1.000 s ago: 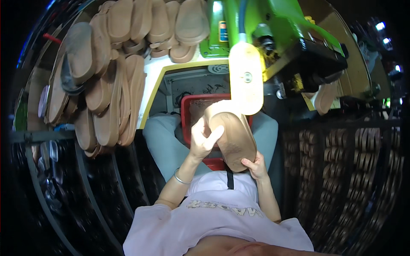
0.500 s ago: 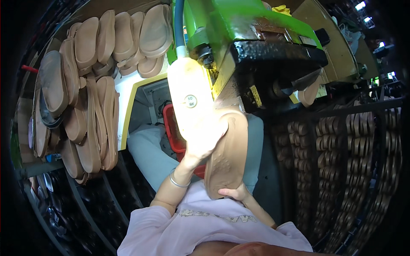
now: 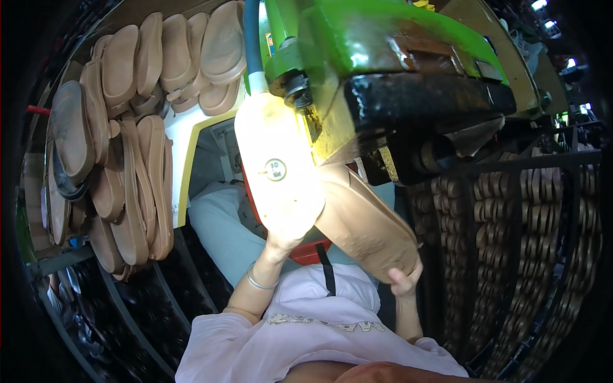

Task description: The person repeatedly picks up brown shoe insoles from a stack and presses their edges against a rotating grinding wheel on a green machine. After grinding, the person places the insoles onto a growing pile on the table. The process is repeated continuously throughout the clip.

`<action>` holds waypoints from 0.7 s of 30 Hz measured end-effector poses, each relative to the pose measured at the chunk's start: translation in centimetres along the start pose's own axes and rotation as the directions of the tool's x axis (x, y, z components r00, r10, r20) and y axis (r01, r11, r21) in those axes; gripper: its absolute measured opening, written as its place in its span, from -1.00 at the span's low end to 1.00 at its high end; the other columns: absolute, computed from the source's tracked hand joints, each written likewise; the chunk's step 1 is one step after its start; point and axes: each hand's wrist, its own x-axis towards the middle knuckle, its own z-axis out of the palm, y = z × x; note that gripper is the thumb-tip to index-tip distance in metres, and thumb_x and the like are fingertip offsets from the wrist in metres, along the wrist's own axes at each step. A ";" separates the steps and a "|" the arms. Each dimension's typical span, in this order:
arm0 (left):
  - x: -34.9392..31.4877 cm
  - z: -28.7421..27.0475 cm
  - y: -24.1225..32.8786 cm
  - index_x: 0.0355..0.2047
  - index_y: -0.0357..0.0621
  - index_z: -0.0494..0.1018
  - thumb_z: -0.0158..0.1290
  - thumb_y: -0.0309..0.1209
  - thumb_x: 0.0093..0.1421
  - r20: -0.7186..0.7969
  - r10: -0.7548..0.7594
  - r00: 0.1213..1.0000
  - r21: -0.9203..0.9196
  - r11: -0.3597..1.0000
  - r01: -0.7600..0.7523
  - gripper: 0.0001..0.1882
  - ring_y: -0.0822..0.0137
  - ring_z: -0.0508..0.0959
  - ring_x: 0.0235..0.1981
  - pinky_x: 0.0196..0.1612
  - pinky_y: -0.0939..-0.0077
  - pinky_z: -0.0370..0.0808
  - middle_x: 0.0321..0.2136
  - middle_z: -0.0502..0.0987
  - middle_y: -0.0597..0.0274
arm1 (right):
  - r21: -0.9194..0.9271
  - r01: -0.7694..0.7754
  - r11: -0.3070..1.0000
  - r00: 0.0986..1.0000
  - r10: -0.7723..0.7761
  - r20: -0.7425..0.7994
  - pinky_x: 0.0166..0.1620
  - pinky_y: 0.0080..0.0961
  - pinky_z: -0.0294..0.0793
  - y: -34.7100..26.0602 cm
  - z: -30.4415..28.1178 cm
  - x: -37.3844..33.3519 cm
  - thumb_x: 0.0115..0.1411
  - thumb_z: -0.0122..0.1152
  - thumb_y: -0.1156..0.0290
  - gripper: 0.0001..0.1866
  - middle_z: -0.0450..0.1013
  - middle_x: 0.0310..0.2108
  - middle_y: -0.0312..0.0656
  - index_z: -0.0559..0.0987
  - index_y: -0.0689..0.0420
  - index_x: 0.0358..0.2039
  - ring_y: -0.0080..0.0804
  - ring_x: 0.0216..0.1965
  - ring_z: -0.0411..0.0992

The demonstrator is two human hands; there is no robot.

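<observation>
The right fingers (image 3: 401, 279) grip a tan sole (image 3: 369, 231), bumpy toward that end; left hand (image 3: 285, 242), cannot tell

Pale block lettering (image 3: 325, 323) across the near light-coloured shirt (image 3: 357, 348), creased by folds, not readable whole, round disc (image 3: 276, 170) with dark marks on the glowing lamp head (image 3: 274, 131), illegible, small blue-and-orange label (image 3: 269, 45) on the far green machine (image 3: 396, 38), too small to read
</observation>
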 end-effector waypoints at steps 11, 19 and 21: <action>1.4 0.6 3.9 -0.29 -0.43 0.45 0.05 -0.53 0.06 0.156 0.035 0.987 0.216 0.974 -0.068 -0.78 0.56 0.37 -0.51 -0.40 0.70 0.31 -0.49 0.45 0.29 | 0.235 0.246 0.940 0.965 -0.215 -0.149 0.15 -0.37 0.27 -5.2 -0.2 13.1 0.19 0.05 0.52 -0.58 0.32 0.00 -0.09 0.25 0.25 0.05 -0.32 0.05 0.30; 0.1 -1.9 5.5 -0.12 -0.47 0.42 0.10 -0.53 0.06 0.021 -0.080 0.997 0.038 0.996 0.079 -0.64 0.36 0.56 -0.28 -0.14 0.50 0.48 -0.29 0.57 0.10 | 0.306 0.187 0.934 0.982 -0.170 -0.081 0.04 -0.44 0.36 -4.9 3.2 16.7 0.18 0.08 0.47 -0.65 0.38 -0.09 -0.16 0.32 0.19 -0.01 -0.40 -0.05 0.37; -0.5 -2.8 5.8 -0.10 -0.50 0.40 0.09 -0.50 0.05 -0.041 -0.159 0.986 -0.018 0.987 0.159 -0.60 0.37 0.56 -0.25 -0.12 0.52 0.48 -0.27 0.56 0.08 | 0.318 0.169 0.933 0.985 -0.163 -0.047 0.03 -0.45 0.37 -4.6 4.1 16.4 0.18 0.09 0.47 -0.65 0.37 -0.09 -0.17 0.32 0.18 -0.02 -0.41 -0.05 0.37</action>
